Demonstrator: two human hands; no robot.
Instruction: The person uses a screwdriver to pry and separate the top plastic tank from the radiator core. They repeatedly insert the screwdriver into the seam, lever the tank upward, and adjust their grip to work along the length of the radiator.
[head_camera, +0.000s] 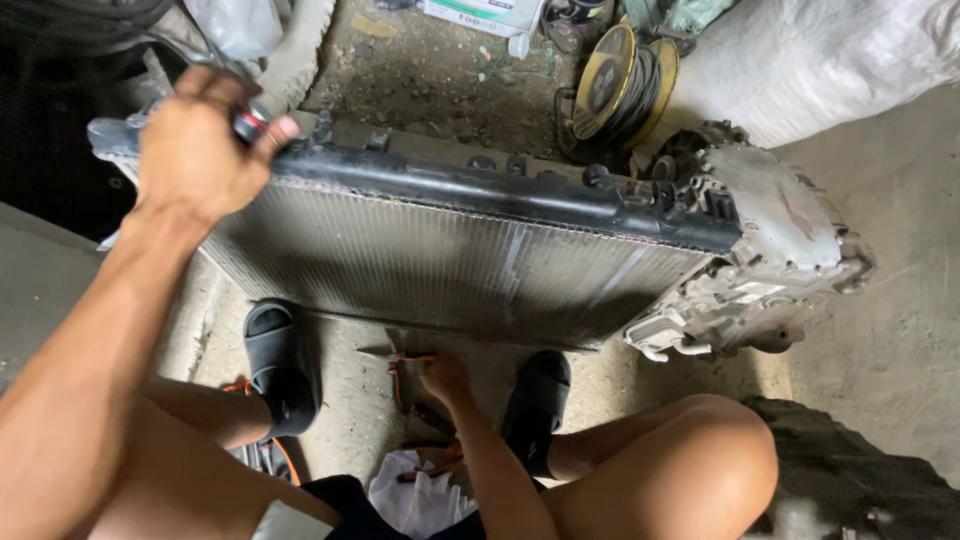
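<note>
Radiator (440, 255) stands on edge on the dirt floor (900, 340), long axis running left-right across the view, leaning between the person's knees and the clutter behind. Black top tank (500, 190) runs along its upper edge.

Left hand (200, 145) is up at the radiator's top-left corner, closed around a small tool with a red-and-dark handle (252, 122), fist resting on the tank end. Can't tell what the tool tip engages; the hand hides it.

Right hand (443, 375) is down at the floor, just below the radiator's bottom edge near its middle, fingers pinched on pliers (385, 353) with reddish grips. Jaws of the pliers point left, lying low along the floor.

So: radiator sits directly ahead of both hands, left hand touching it at the top-left end, right hand just under the bottom edge, not clearly touching the core. Left is the nearer one to the work.

Right end of the radiator butts against a grey cast housing (770, 250). Black sandals (275, 365) flank the right hand. Yellow cable reel (615, 85) sits behind, well apart from both hands. White rag (410, 500) lies near the person's lap.
</note>
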